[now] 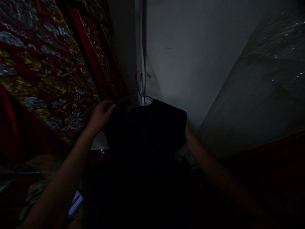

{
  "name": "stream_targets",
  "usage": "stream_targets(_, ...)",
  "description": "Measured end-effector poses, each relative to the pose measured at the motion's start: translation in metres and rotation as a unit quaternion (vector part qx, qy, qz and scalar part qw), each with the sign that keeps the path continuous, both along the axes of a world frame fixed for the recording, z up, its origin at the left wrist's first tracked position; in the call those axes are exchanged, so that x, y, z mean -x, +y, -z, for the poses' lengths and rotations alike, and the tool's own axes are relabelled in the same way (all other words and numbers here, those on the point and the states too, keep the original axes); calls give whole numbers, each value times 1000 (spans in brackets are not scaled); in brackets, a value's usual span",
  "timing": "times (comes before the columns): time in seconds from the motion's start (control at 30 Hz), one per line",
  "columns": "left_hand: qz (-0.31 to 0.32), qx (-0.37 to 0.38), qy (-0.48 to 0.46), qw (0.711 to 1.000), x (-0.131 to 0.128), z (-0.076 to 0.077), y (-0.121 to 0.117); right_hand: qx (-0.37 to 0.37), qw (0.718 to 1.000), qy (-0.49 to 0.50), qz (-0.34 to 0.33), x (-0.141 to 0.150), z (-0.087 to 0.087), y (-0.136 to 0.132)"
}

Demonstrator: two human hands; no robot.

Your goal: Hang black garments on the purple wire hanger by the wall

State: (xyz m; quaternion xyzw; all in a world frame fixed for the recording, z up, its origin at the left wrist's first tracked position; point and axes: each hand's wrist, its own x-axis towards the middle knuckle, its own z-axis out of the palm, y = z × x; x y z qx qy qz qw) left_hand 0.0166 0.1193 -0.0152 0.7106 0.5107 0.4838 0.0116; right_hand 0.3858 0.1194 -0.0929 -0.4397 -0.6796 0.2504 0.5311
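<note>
A dark, sleeveless-looking garment (145, 130) hangs on a thin purple wire hanger (130, 96), whose hook is beside a pale strip on the wall. My left hand (101, 114) pinches the garment's left shoulder, near the hanger's end, between thumb and fingers. At the garment's right edge, below the shoulder, is my right hand (189, 135); its fingers are hidden behind or inside the cloth. The lower part of the garment fades into darkness.
Red cloth (47, 63) with gold and silver embroidery hangs at the left. Behind the garment stands a pale wall (190, 57). Shiny clear plastic sheeting (267, 86) covers the right side. A lit, phone-like object (75, 203) lies low at the left.
</note>
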Motion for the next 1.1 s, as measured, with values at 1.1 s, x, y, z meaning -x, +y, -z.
stream_targets(1.1,426,245,-148,858,-109,-3,-82,-27,995,1,-100,25,11,-21)
